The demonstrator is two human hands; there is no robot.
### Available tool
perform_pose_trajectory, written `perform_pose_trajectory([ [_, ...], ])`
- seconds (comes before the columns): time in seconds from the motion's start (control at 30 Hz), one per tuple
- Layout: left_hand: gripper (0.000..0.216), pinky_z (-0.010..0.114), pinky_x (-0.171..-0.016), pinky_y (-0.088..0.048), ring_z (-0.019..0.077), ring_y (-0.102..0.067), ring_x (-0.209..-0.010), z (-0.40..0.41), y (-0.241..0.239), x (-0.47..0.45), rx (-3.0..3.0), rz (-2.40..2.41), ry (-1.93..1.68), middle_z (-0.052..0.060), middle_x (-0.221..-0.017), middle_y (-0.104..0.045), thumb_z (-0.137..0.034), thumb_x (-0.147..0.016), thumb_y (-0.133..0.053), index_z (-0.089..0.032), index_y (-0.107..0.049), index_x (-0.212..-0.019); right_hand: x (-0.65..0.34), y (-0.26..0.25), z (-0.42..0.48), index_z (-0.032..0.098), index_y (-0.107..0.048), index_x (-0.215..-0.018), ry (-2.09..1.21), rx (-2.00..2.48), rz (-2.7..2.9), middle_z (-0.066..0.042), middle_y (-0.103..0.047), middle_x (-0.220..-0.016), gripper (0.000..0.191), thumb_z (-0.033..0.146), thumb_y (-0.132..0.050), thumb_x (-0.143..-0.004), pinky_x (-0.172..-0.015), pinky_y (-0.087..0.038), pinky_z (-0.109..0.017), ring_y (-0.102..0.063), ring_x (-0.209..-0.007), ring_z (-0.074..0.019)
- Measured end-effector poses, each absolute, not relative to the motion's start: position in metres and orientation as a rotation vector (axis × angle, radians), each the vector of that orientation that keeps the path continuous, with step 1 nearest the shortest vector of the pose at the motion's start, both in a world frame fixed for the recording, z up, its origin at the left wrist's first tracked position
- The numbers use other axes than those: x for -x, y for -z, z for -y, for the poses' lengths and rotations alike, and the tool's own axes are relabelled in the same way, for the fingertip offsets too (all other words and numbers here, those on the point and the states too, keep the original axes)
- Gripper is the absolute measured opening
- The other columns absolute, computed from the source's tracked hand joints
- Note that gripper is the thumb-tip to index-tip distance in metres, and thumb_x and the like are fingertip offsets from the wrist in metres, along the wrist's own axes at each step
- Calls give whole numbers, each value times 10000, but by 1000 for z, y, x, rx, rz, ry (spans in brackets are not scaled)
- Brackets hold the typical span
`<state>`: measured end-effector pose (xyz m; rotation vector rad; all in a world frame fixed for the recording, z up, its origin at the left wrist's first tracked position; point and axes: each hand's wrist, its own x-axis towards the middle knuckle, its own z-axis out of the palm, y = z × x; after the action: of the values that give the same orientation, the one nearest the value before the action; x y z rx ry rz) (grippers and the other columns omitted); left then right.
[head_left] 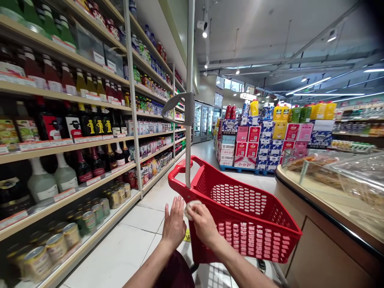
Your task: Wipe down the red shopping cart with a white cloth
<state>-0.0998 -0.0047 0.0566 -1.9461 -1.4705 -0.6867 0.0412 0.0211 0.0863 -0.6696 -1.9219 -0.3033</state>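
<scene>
A red plastic shopping basket on wheels stands in the aisle in front of me, with a grey pull handle rising from its near end. My right hand is closed on a small pale round thing against the basket's near rim. My left hand is held up just left of it, fingers stretched out, palm toward the basket, holding nothing.
Long shelves of bottles and tins run along the left. A counter with clear covers curves in at the right. Stacked drink cartons stand ahead, with glass-door fridges at the aisle's end. White floor tiles lie between.
</scene>
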Motion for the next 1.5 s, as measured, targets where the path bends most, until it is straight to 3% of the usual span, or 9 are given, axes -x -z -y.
perform_pose_trajectory([
  [0.17,733,485,-1081,-116,241,-137,-1343,-2,-90,88,1898,1498,768,165,-1430,-255,-117,-723,-415,-65,-106,-1386,-28,-104,-43,200,-524,-1204,328,853,1716,-115,-546,-1173,400,111,-365,-848,-882,-425,-392,-476,-1090,-220],
  [0.3,733,470,-1091,-61,243,-101,-1349,-11,-103,70,1960,1388,685,144,-1445,-224,-193,-742,-435,-70,-119,-1391,-76,-72,-56,200,-490,-1241,358,950,1762,-97,-541,-1225,498,29,-342,-797,-910,-417,-379,-481,-1118,-201],
  [0.47,653,470,-1092,-66,246,-150,-1339,-24,-98,40,2076,1369,569,116,-1421,-297,-189,-720,-434,-93,-294,-1350,-176,-18,-51,233,-537,-1192,479,1197,1619,-70,-594,-1151,501,22,-335,-786,-912,-422,-404,-523,-1078,-204],
  [0.57,600,466,-1086,-103,256,-205,-1323,-28,-88,16,2174,1371,467,120,-1395,-348,-202,-728,-419,-83,-368,-1314,-163,-20,-51,221,-536,-1190,476,1193,1624,-75,-589,-1163,461,42,-330,-819,-921,-429,-403,-514,-1099,-197],
  [0.8,652,462,-1089,-88,245,-130,-1343,-27,-73,-4,2167,1326,430,128,-1421,-292,-220,-733,-417,-77,-284,-1355,-179,-18,-46,249,-425,-1288,518,1106,1735,-46,-494,-1290,537,12,-320,-818,-1002,-361,-439,-390,-1229,-176],
  [0.93,679,482,-1083,-101,270,-130,-1341,-28,-69,-18,2205,1328,429,150,-1412,-301,-237,-726,-423,-60,-260,-1361,-242,1,-36,231,-491,-1239,603,1316,1553,-64,-538,-1238,594,-48,-273,-763,-986,-361,-476,-407,-1217,-200],
  [1.17,648,465,-1085,-116,240,-131,-1344,-27,-62,-40,2246,1284,390,117,-1422,-291,-172,-729,-394,-85,-276,-1359,-220,-5,-37,240,-432,-1286,609,1168,1759,-52,-460,-1318,505,43,-328,-833,-1002,-357,-458,-324,-1271,-200],
  [1.33,633,469,-1084,-139,252,-124,-1343,-22,-64,-49,2297,1344,345,135,-1429,-261,-171,-726,-398,-59,-308,-1342,-301,19,-24,247,-512,-1220,634,1390,1486,-69,-522,-1249,528,16,-321,-785,-953,-395,-490,-401,-1218,-228],
  [1.5,646,464,-1087,-141,251,-115,-1344,-21,-49,-73,2346,1295,354,131,-1442,-230,-149,-728,-393,-73,-271,-1358,-262,18,-30,233,-468,-1264,584,1340,1574,-63,-478,-1299,590,-19,-283,-763,-992,-370,-453,-367,-1245,-200],
])
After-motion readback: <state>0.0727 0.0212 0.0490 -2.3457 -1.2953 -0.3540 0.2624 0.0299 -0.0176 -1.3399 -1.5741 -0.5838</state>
